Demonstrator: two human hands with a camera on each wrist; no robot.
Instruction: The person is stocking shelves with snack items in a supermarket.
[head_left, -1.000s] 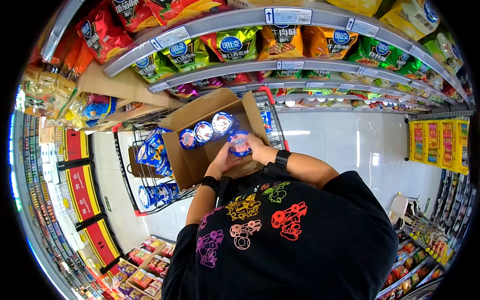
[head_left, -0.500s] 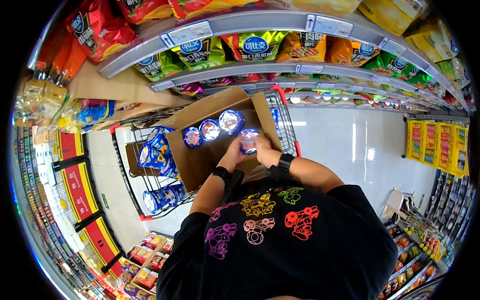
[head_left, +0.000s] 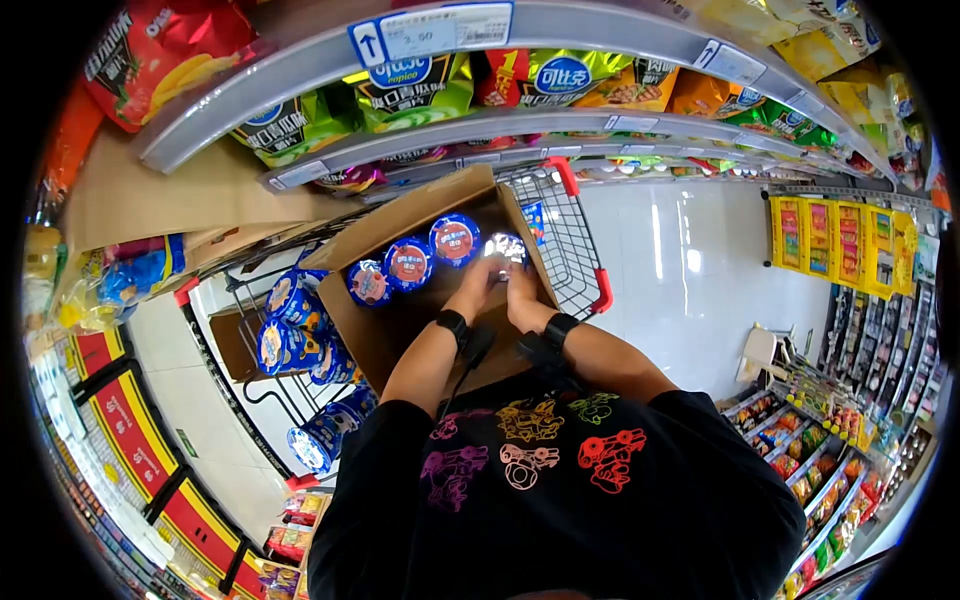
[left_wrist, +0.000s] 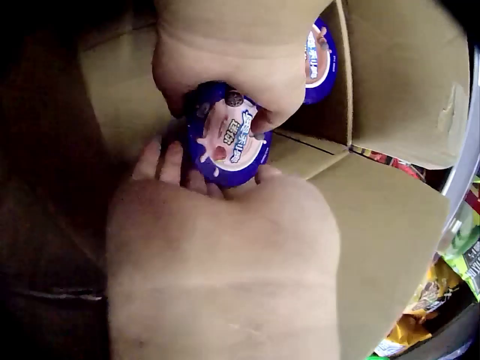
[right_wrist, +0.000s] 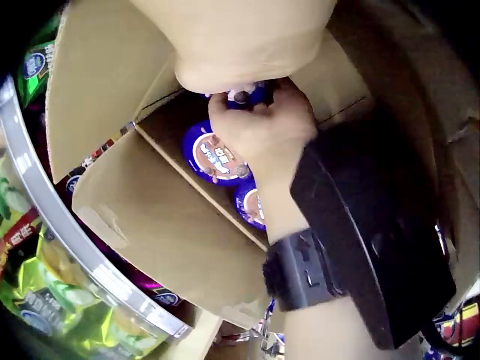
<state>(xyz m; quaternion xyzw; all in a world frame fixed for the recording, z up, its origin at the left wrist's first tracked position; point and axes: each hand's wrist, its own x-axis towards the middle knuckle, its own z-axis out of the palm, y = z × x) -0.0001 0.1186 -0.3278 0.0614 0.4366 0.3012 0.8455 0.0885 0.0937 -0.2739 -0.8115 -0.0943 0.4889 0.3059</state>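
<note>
Inside an open cardboard box (head_left: 335, 235), my left hand (head_left: 478, 284) and right hand (head_left: 524, 305) hold a blue snack cup (head_left: 505, 248) between them. Its pink printed lid (left_wrist: 229, 139) faces up in the left wrist view. There, the left fingers (left_wrist: 171, 163) curl about the near side, while the right hand (left_wrist: 240, 64) grips from the opposite side. Three more blue cups (head_left: 410, 262) stand in a row along the box's far wall, the held one close beside the end of that row. In the right wrist view, my hands hide most of the held cup.
The box sits in a red-cornered wire shopping cart (head_left: 560, 225). More blue cups (head_left: 290, 345) lie in the cart left of the box. Shelves of chip bags (head_left: 415, 95) rise just beyond the box. A yellow display rack (head_left: 845, 245) stands to the right, past the shiny floor (head_left: 690, 260).
My hands have moved the held cup farther from my body, toward the end of the row. The head view has shifted, bringing the shelf closer. Both hands keep their hold.
</note>
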